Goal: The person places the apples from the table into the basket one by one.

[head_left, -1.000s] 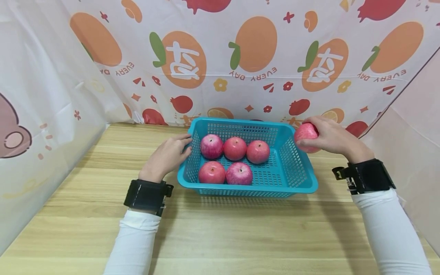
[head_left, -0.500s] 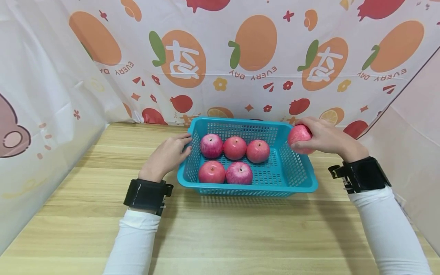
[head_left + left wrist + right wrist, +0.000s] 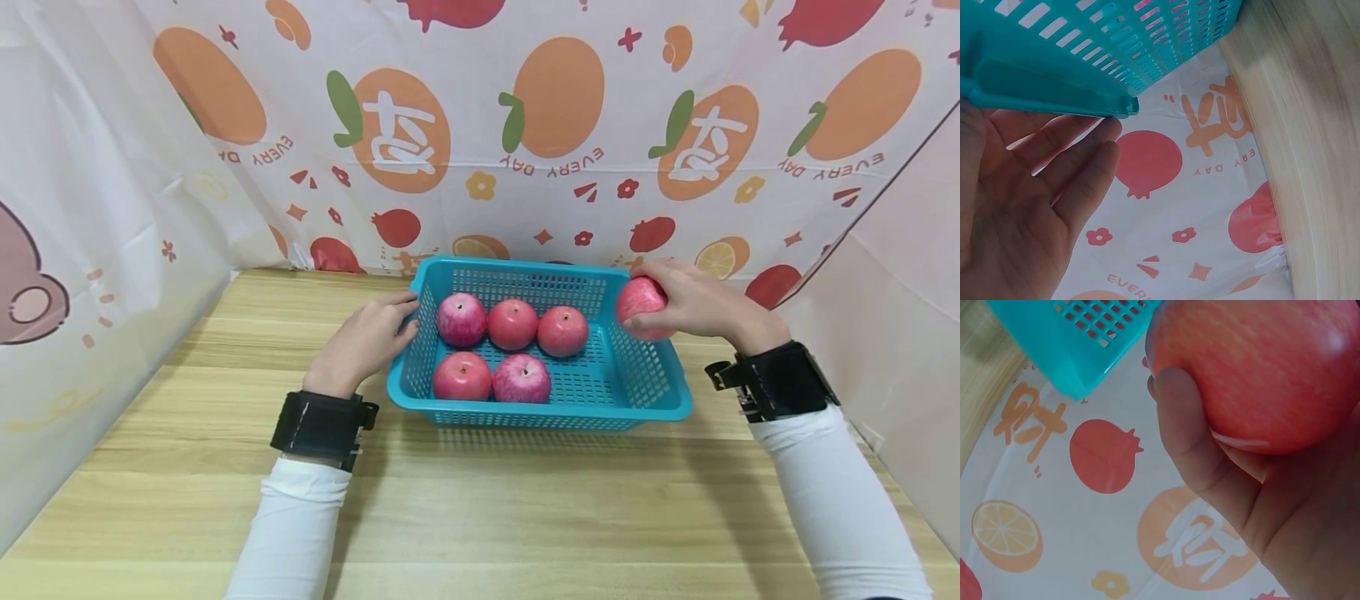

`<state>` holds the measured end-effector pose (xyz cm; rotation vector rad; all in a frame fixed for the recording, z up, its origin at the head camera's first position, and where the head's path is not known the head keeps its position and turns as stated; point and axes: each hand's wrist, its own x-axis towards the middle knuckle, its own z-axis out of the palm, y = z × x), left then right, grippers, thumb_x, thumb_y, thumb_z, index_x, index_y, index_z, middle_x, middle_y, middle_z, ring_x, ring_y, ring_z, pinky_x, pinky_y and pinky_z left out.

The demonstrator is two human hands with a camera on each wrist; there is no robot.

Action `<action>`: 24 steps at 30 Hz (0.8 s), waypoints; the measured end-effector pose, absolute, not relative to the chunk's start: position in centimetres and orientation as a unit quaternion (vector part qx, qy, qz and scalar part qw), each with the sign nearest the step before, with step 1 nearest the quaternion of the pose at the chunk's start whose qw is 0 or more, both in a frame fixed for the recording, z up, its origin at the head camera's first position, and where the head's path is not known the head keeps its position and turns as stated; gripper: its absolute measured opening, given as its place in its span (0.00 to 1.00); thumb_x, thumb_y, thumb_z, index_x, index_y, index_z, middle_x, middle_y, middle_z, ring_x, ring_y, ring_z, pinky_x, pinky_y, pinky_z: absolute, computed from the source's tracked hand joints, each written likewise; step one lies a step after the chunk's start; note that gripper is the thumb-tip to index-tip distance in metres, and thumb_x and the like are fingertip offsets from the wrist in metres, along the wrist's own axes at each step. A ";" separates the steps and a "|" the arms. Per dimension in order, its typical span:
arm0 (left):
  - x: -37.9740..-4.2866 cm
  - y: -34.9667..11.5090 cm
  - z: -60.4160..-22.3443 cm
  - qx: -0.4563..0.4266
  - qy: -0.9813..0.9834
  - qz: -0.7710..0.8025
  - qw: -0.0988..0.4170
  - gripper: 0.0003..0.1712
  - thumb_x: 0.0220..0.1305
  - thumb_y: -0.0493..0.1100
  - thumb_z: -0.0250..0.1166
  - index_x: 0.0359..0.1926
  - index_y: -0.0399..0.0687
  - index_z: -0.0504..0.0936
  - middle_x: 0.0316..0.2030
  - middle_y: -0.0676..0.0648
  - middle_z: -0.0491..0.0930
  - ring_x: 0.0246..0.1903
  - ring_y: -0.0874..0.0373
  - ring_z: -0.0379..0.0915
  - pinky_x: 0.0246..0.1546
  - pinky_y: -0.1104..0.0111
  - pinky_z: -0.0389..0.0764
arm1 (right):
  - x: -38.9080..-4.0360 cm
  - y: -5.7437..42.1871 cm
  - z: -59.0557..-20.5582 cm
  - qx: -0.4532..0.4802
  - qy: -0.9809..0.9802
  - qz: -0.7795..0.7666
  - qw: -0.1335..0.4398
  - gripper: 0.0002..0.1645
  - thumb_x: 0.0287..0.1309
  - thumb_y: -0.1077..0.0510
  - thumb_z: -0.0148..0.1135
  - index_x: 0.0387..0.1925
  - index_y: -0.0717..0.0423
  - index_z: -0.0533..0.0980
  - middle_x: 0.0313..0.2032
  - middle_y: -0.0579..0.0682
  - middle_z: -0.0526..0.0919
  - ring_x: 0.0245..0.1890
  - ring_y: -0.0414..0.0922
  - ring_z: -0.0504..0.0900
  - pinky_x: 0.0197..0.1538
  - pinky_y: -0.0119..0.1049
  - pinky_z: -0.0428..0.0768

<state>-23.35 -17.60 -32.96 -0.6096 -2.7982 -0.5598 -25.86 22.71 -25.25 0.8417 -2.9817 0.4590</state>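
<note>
In the head view my right hand (image 3: 690, 302) grips a red apple (image 3: 642, 307) above the right end of a blue plastic basket (image 3: 540, 413). The right wrist view shows the thumb and palm against that apple (image 3: 1266, 375); the other fingers are mostly hidden behind it. My left hand (image 3: 363, 343) touches the basket's left rim, its fingers relaxed and only slightly bent under the lip (image 3: 1047, 106). Inside the basket, several apples sit in two rows: a back row with a middle apple (image 3: 513, 324), and a front row with a striped apple (image 3: 522, 378).
The basket stands on a wooden table (image 3: 525, 508) close to a fruit-printed cloth (image 3: 480, 117) behind it. White sheeting (image 3: 112, 208) hangs along the left side, and a pale wall (image 3: 900, 275) borders the right. The basket's right part shows bare mesh floor.
My right hand has carried the apple leftward, from beside the basket's right rim to over its right end. The left hand, the basket and the apples inside have stayed put.
</note>
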 end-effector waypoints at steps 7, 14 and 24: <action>-23.4 -17.7 -33.0 -0.206 -0.953 -0.193 0.107 0.25 0.59 0.40 0.60 0.55 0.32 0.70 0.57 0.35 0.67 0.53 0.42 0.63 0.46 0.51 0.73 | -26.1 22.0 -25.6 0.276 -0.949 0.151 -0.006 0.39 0.38 0.38 0.68 0.51 0.50 0.67 0.47 0.52 0.70 0.45 0.50 0.67 0.32 0.45 0.81; -23.4 -17.7 -33.0 -0.209 -0.953 -0.192 0.108 0.24 0.59 0.40 0.60 0.55 0.32 0.70 0.57 0.35 0.67 0.53 0.42 0.64 0.46 0.51 0.73 | -26.3 21.3 -25.9 0.282 -0.948 0.147 -0.006 0.37 0.36 0.39 0.69 0.48 0.49 0.68 0.45 0.51 0.71 0.44 0.48 0.68 0.32 0.43 0.81; -23.4 -17.8 -33.0 -0.216 -0.951 -0.192 0.108 0.24 0.59 0.40 0.60 0.55 0.31 0.70 0.57 0.35 0.67 0.54 0.42 0.63 0.47 0.51 0.72 | -26.2 20.4 -26.1 0.285 -0.949 0.134 -0.016 0.35 0.37 0.41 0.69 0.47 0.48 0.67 0.44 0.50 0.71 0.44 0.48 0.67 0.33 0.44 0.81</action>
